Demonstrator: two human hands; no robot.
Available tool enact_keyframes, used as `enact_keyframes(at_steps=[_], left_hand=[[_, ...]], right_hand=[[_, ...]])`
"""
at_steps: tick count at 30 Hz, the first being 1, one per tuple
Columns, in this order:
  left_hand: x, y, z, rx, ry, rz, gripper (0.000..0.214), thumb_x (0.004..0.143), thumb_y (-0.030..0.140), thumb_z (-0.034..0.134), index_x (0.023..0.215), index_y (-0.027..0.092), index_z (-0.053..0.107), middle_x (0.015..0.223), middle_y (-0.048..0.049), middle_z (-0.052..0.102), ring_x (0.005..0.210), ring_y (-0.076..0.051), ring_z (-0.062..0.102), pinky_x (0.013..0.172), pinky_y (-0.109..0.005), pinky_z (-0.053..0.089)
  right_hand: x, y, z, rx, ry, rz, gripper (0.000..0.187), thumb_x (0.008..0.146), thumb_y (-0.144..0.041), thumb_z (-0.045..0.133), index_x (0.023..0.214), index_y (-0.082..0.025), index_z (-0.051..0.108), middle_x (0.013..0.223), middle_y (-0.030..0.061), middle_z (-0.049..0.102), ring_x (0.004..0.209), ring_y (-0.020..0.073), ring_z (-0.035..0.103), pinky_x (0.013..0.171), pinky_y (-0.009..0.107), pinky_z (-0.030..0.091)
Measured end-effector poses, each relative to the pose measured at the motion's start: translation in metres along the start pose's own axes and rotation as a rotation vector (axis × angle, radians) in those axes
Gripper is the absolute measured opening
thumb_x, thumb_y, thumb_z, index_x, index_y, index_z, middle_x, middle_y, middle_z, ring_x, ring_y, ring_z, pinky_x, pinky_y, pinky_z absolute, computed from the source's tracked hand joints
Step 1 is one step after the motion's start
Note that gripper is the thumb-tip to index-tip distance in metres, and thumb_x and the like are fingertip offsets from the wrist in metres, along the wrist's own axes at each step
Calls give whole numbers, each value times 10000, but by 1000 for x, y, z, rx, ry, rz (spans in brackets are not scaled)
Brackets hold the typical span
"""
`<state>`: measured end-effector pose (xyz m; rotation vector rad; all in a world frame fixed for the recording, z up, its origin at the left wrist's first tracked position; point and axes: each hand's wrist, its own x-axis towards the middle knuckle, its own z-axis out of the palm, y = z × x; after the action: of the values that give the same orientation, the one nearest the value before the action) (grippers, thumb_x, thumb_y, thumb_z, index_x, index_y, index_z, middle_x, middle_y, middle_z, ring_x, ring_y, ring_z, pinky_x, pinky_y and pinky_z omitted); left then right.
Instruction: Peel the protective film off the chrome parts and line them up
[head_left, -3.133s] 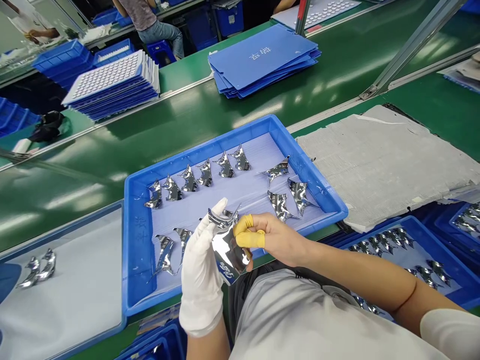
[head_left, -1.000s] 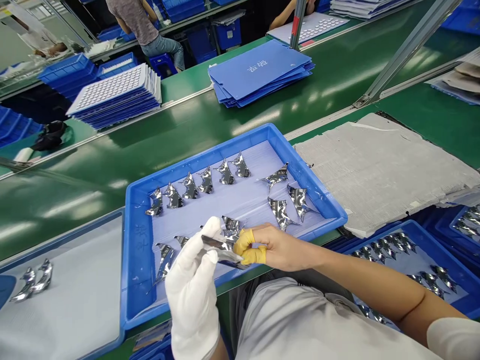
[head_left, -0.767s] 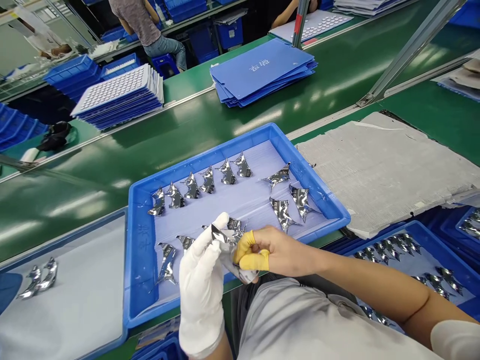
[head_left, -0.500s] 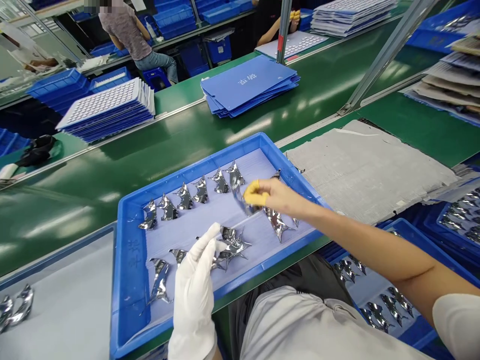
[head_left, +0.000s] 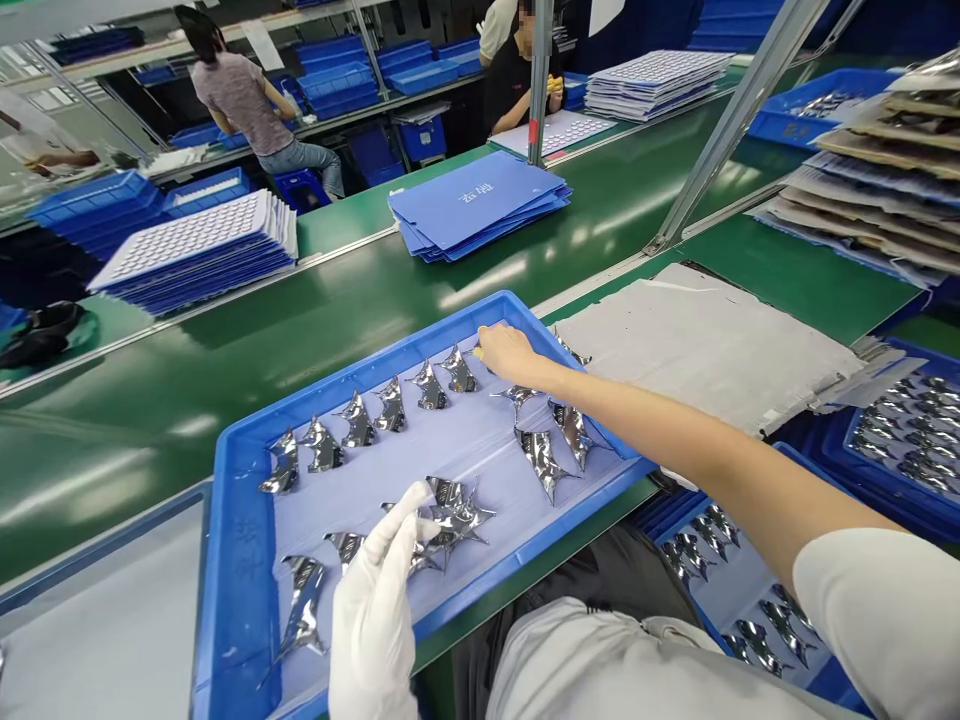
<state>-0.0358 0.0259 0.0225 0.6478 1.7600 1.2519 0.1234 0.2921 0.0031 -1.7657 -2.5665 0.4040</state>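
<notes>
Now, from the head view: the bare right hand (head_left: 510, 355) is at the far corner of the blue plastic tray (head_left: 232, 560), beside the row's last chrome piece (head_left: 460, 370), its grip hidden, can't tell! Looks like row-laying; the next move calls for a gentle, aligned release. White-gloved left hand (head_left: 373, 610), fingertips close by the clustered chrome pieces (head_left: 459, 515), hold unclear.

Bright, glare on green surface (head_left: 300, 340), edges stretched
</notes>
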Motion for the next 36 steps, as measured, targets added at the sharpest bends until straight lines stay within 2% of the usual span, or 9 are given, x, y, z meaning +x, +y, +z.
enact_keyframes(at_steps=[2, 8, 13, 15, 18, 22, 27, 31, 36], left_hand=[[0, 4, 1, 7, -13, 22, 572, 755, 539, 730, 1206, 190, 691, 871, -67, 736, 816, -212, 668, 751, -307, 555], [3, 3, 6, -1, -118, 95, 451, 842, 460, 667, 1203, 191, 694, 951, -72, 731, 978, -219, 662, 1051, -379, 441], [-1, 4, 12, -63, -207, 95, 421, 860, 384, 662, 1236, 196, 669, 1189, -92, 688, 1084, -219, 636, 1095, -386, 403], [-2, 7, 16, -57, -208, 120, 402, 864, 381, 666, 1237, 230, 665, 1278, -79, 646, 1124, -217, 618, 1059, -363, 441], [-3, 9, 20, 87, -214, 256, 432, 884, 353, 659, 1311, 316, 602, 1348, -31, 587, 1187, -194, 570, 1039, -318, 453], [-7, 7, 22, 69, -252, 304, 375, 869, 337, 682, 1242, 311, 656, 1151, -37, 673, 929, -162, 641, 875, -289, 528], [-7, 6, 21, -160, -164, 166, 407, 854, 354, 698, 1249, 262, 661, 828, -12, 655, 672, -103, 555, 654, -222, 499], [-5, 4, 20, -281, -165, 134, 447, 858, 347, 695, 1292, 263, 631, 810, -13, 626, 665, -97, 527, 636, -218, 472], [-7, 5, 21, -310, -151, 140, 361, 837, 309, 717, 1192, 247, 686, 836, -20, 658, 693, -105, 549, 660, -221, 468]], right_hand=[[-18, -1, 5, -44, 15, -80, 311, 1011, -273, 441, 1161, -62, 613, 1099, 194, 653, 1042, 278, 625, 887, 405, 470], [-55, 12, 19, -145, -50, -241, 220, 902, -112, 503, 922, -19, 702, 1006, 250, 671, 1011, 335, 613, 861, 397, 414], [-77, 9, -8, -117, 12, -295, 259, 936, -127, 431, 909, -57, 679, 1005, 205, 655, 977, 287, 590, 831, 365, 394], [-95, 0, -22, 80, -35, -341, 246, 941, -198, 465, 810, -108, 652, 906, 135, 654, 846, 220, 583, 743, 314, 394], [-123, -16, -31, 551, -270, -416, 251, 909, -317, 537, 728, -151, 590, 722, 27, 592, 626, 129, 479, 602, 263, 347], [-143, -34, -24, 961, -516, -455, 233, 864, -329, 568, 712, -153, 553, 665, -24, 503, 606, 96, 400, 590, 234, 327], [-155, -39, -10, 1104, -330, -471, 279, 933, -361, 515, 794, -135, 602, 710, -2, 546, 644, 105, 446, 623, 230, 366], [-169, -37, -6, 1088, -316, -633, 213, 957, -275, 517, 907, -125, 661, 842, 52, 655, 742, 128, 562, 708, 234, 429], [-181, -38, -6, 1038, -243, -671, 192, 970, -244, 531, 946, -134, 686, 854, 65, 686, 741, 133, 597, 710, 233, 456]])
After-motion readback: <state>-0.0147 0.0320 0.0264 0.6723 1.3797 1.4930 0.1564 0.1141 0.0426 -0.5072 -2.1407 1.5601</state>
